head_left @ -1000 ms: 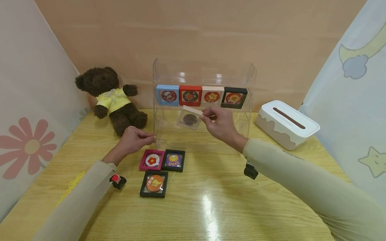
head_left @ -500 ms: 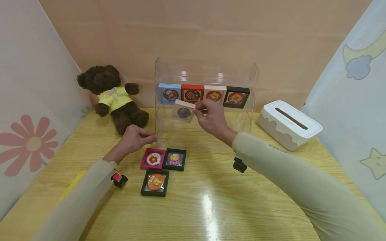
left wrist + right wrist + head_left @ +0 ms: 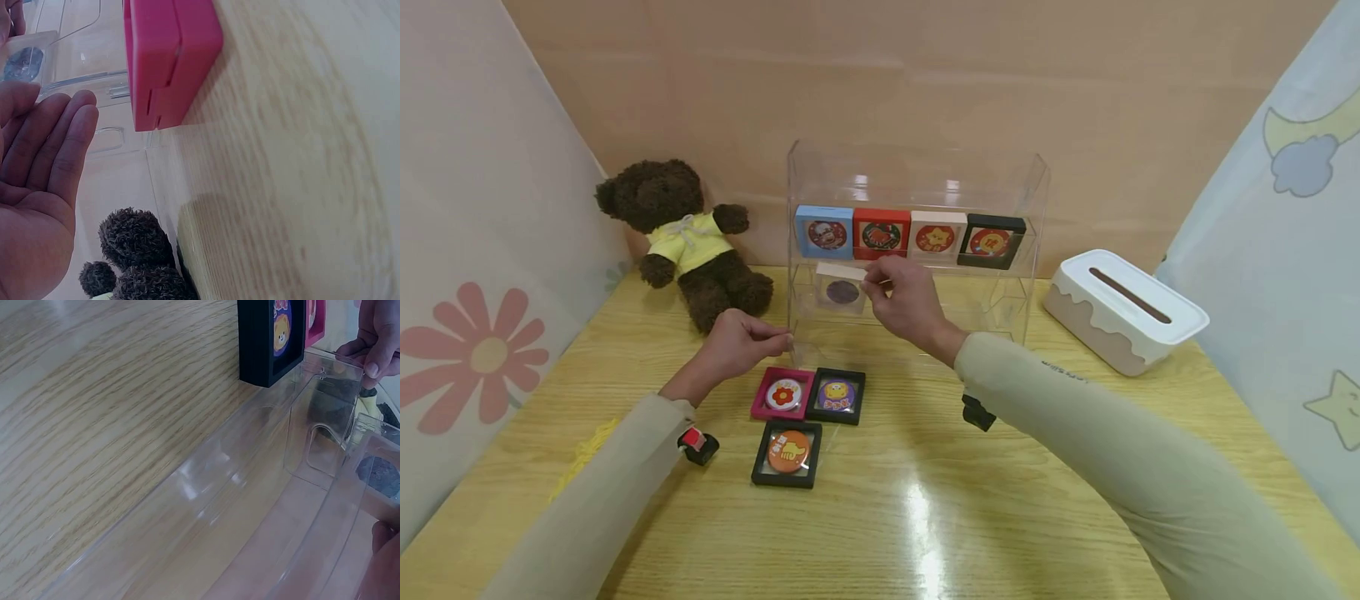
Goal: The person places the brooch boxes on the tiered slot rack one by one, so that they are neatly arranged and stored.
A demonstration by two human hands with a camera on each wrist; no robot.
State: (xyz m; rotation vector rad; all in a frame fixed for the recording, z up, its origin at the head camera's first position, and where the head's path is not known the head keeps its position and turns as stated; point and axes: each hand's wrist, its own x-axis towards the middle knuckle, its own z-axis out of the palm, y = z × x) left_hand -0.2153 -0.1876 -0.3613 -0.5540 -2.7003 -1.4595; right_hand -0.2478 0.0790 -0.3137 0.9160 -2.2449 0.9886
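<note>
Stand [image 3: 917, 179] stood towards the rear of the table [image 3: 1015, 517], before the backdrop [image 3: 925, 92]. Four frames [image 3: 882, 235] sat side by side in one tier. Fifth frame [image 3: 841, 289] was below that row's left part, right hand [image 3: 906, 300] at its right side; contact with the stand could not be told. Left hand [image 3: 728, 348] was at the stand's left front corner. Before it, three loose frames [image 3: 787, 453] lay on the table: two side by side, one nearer. Plush bear [image 3: 688, 243] sat left of the stand, tissue box [image 3: 1116, 312] right.
</note>
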